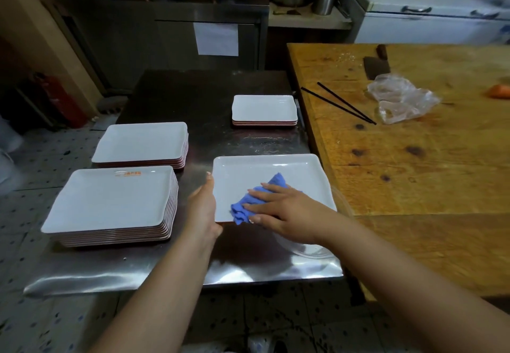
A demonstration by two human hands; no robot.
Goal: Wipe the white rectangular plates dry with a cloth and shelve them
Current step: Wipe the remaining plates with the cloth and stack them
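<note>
My right hand [278, 209] lies flat, fingers straight, pressing cloth [254, 200] on plate [292, 170]; left hand [202, 203] grips its left edge. Unwiped area lies far-right.

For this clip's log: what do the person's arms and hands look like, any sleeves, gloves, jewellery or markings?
Both forearms are bare as far as the frame shows, with no sleeves in view. The left hand and right hand wear no gloves, and no watch, bracelet or ring shows on either. The nails on the right hand's fingers look fairly long with pale tips. No tattoos or other markings show.
</note>
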